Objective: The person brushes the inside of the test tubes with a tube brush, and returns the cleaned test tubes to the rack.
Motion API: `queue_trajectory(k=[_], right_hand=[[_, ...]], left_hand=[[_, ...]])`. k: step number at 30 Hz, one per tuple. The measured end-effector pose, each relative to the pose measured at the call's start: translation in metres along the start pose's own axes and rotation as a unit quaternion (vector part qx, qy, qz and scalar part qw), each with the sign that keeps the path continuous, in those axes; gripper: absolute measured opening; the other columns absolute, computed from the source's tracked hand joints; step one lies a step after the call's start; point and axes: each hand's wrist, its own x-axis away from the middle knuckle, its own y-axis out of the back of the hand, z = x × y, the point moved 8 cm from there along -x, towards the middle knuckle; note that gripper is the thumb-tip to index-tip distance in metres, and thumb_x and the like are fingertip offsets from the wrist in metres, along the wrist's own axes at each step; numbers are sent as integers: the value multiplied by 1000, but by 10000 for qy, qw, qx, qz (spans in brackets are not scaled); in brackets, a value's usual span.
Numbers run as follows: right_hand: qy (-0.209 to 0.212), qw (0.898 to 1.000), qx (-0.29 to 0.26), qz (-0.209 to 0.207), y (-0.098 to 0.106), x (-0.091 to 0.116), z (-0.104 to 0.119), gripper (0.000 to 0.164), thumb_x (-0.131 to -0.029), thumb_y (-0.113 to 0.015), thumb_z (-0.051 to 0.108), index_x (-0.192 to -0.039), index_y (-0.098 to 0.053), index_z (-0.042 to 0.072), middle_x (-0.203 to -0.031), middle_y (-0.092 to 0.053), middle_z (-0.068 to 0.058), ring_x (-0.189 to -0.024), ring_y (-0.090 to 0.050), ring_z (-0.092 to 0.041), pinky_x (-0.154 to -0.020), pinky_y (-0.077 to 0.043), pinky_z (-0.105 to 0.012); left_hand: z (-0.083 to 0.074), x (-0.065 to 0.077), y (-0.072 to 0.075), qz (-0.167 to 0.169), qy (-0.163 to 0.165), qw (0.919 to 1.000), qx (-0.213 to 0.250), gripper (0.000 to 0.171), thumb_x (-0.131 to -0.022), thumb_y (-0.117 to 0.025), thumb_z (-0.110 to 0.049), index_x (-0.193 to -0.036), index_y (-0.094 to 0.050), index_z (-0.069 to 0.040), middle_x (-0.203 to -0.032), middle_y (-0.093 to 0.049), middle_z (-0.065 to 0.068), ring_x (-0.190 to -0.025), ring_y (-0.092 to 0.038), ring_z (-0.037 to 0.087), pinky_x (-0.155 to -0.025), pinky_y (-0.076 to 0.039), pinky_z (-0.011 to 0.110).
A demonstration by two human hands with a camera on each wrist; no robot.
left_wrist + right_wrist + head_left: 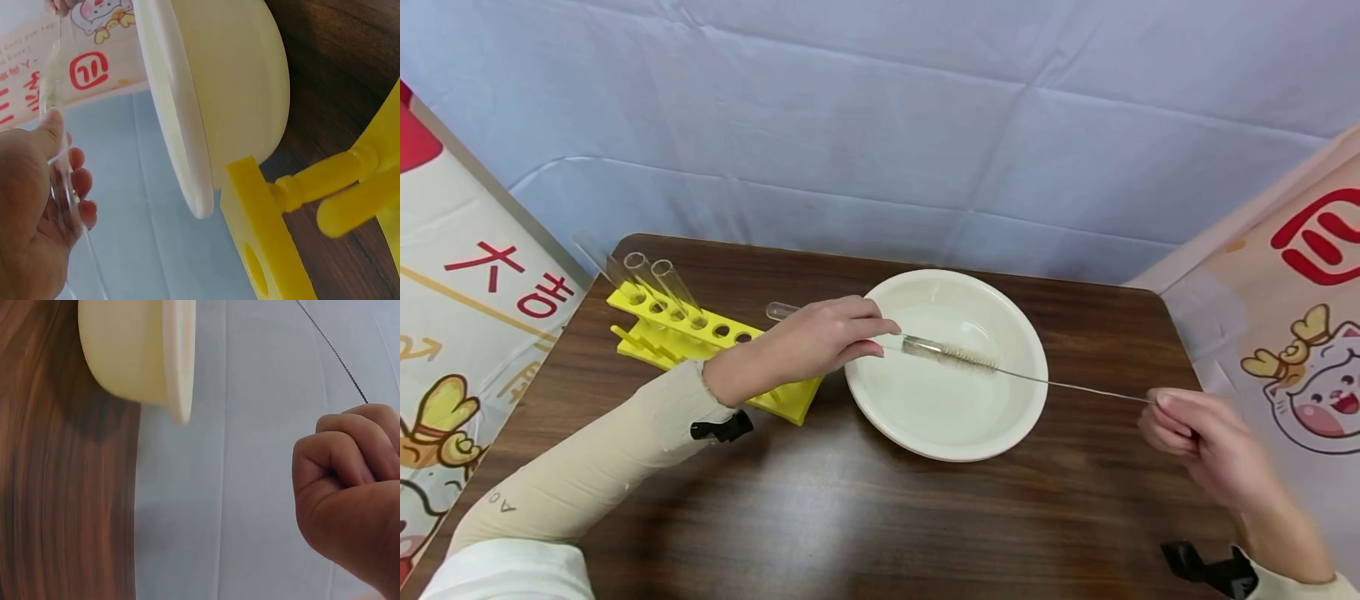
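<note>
My left hand (820, 337) grips a clear glass test tube (67, 187) above the left side of a white basin (940, 417). The tube's rounded end sticks out behind the hand, and its mouth points right. A test tube brush (966, 358) with pale bristles sits partly in that mouth, some bristles outside it over the basin. Its thin twisted-wire handle (337, 356) runs right to my right hand (1206, 442), whose curled fingers hold the far end. The handle's tip is hidden in that fist.
A yellow test tube rack (715, 333) stands left of the basin, partly under my left forearm. Several clear tubes (673, 283) stand in its left holes. Dark wood tabletop (865, 517) lies beneath, with a pale cloth (865, 125) hanging behind and printed sheets at both sides.
</note>
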Motion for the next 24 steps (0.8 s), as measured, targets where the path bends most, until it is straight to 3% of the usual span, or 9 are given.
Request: queue_trajectory(k=[6,8,10,12,14,16,18,20,24], right_hand=[[-187,9946,997,-207,-11,-15,-11,42,-99,-2,-18,-72,-25,4,-63,-23,-3,-47,-19,-14,-44,-20,-26],[-49,9759,2075,-681,-10,-17,-8,41,-102,-11,-17,-72,-30,4,-64,-27,-2,-48,-24,-12,-45,-21,-26],[306,9215,3667,-1240,-8,-15,2,39,-105,-25,-11,-72,-41,2,-65,-36,0,-51,-30,-7,-47,-23,-22],[670,8361,5152,-1761,-9,-11,14,36,-109,-38,4,-76,-53,0,-68,-47,0,-57,-37,-1,-51,-29,-18],[1115,7366,6330,-2104,-14,-9,27,41,-110,-47,23,-80,-63,-1,-70,-56,-2,-59,-41,1,-54,-34,-18],[1640,6850,6780,-2103,-22,-9,34,52,-109,-48,37,-79,-65,-2,-69,-59,-7,-55,-43,-3,-51,-35,-21],[2042,6521,7016,-2021,-29,-9,39,59,-108,-47,44,-76,-65,-2,-66,-60,-9,-49,-44,-11,-45,-35,-27],[2351,6377,7058,-1998,-34,-10,41,60,-108,-47,43,-71,-64,-1,-62,-59,-8,-44,-42,-16,-42,-33,-31],[2378,6499,6946,-1966,-35,-11,39,61,-108,-47,42,-68,-62,0,-57,-54,-5,-43,-41,-14,-42,-33,-30]], left_hand=[[-4,-2,-5,134,-57,9999,-49,22,-96,-74,-17,-115,-72,-7,-100,-63,2,-87,-59,14,-78,-53,23],[-3,-2,-5,82,-9,9999,-64,23,-95,-74,-17,-115,-72,-6,-100,-64,2,-87,-59,14,-77,-53,23],[-2,-2,-4,34,34,10000,-52,24,-95,-74,-16,-116,-72,-6,-101,-65,2,-87,-60,14,-77,-53,22],[-1,-3,-3,-14,76,10000,-36,25,-96,-74,-17,-118,-72,-5,-101,-65,2,-87,-60,13,-77,-54,22],[0,-4,-2,-21,122,9999,-17,26,-96,-73,-17,-119,-72,-4,-102,-64,3,-87,-60,13,-77,-54,23],[2,-4,0,-31,158,9999,-3,26,-96,-73,-16,-119,-71,-4,-101,-64,3,-87,-60,14,-77,-54,23],[2,-3,0,-15,184,9998,30,26,-96,-73,-16,-119,-71,-3,-101,-64,3,-86,-60,14,-77,-54,23],[2,-3,-2,17,168,9998,85,26,-96,-73,-16,-118,-72,-3,-101,-64,3,-86,-60,14,-77,-54,23],[-1,-3,-5,65,115,9998,167,24,-96,-73,-17,-117,-72,-4,-101,-65,2,-86,-60,12,-76,-53,22]])
